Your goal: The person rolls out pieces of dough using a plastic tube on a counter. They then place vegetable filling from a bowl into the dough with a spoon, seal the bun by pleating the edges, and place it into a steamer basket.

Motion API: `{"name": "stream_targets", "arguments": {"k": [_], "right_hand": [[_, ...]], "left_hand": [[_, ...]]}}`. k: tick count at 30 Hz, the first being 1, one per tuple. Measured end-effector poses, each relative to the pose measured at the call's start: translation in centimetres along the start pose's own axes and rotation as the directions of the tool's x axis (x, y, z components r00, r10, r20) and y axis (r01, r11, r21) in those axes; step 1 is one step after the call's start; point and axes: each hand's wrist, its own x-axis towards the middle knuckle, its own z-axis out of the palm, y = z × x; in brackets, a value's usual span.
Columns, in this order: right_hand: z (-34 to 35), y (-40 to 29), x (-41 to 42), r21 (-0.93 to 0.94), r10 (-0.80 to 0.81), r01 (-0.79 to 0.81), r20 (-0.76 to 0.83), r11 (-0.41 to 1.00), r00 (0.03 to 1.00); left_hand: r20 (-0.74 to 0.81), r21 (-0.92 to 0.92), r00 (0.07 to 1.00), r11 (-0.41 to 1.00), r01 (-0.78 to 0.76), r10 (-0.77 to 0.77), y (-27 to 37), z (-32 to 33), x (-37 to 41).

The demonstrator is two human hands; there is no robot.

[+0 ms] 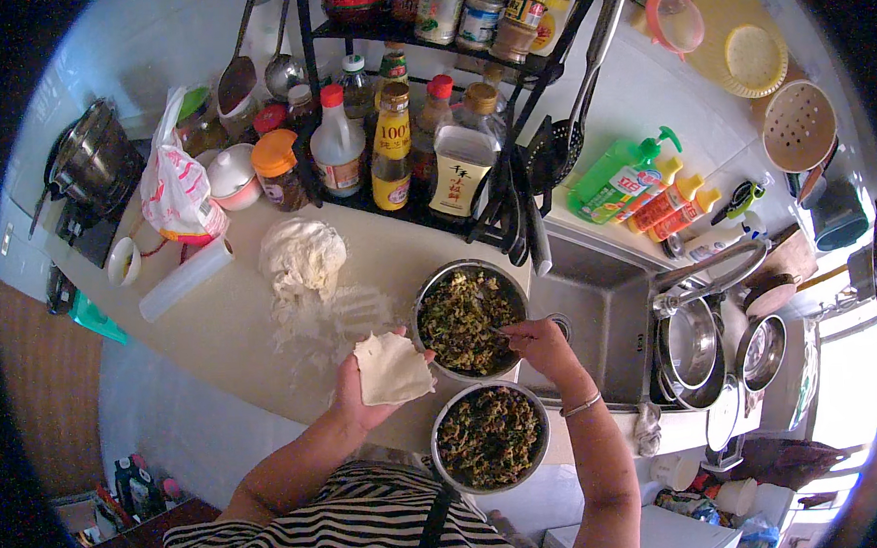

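Observation:
On the palm of my left hand (360,403) lies a flattened piece of dough (391,368), with my fingertips showing at its edges. My right hand (546,346) pinches the handle of a metal utensil (500,333), its far end in the chopped filling (469,316) of the upper steel bowl (419,289). Just below, nearer my body, a second steel bowl (438,462) holds a darker chopped filling (491,435). A lump of floury dough (304,253) rests on the counter (253,360), up and to the left of my left hand, with flour smeared beside it.
A black rack (422,218) of bottles and jars stands behind the bowls. The steel sink (592,319) and its faucet (668,302) are to the right, with metal pans (691,341) beyond. A plastic-wrap roll (185,279), a small white bowl (124,261) and a plastic bag (178,181) sit left.

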Motion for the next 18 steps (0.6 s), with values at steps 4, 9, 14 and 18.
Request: {"name": "stream_targets", "arguments": {"k": [4, 9, 14, 18], "right_hand": [[-1.1, -0.1, -0.4, 0.18, 0.076, -0.09, 0.083, 0.98, 0.994], [-1.4, -0.8, -0.7, 0.343, 0.208, -0.251, 0.158, 0.905, 0.965], [-1.1, -0.7, -1.1, 0.426, 0.214, -0.246, 0.121, 0.871, 0.969], [-2.0, -1.5, -1.8, 0.437, 0.255, -0.274, 0.103, 0.857, 0.962]], "left_hand": [[0.083, 0.062, 0.996, 0.998, -0.03, 0.025, 0.2, -0.5, -0.5], [0.076, 0.115, 0.994, 0.989, -0.09, 0.082, 0.6, 0.9, -1.8], [-0.035, 0.171, 0.993, 0.98, -0.105, 0.113, 0.9, 3.3, -0.8], [-0.048, 0.179, 0.988, 0.975, -0.135, 0.145, 0.6, 5.1, 1.0]]}}
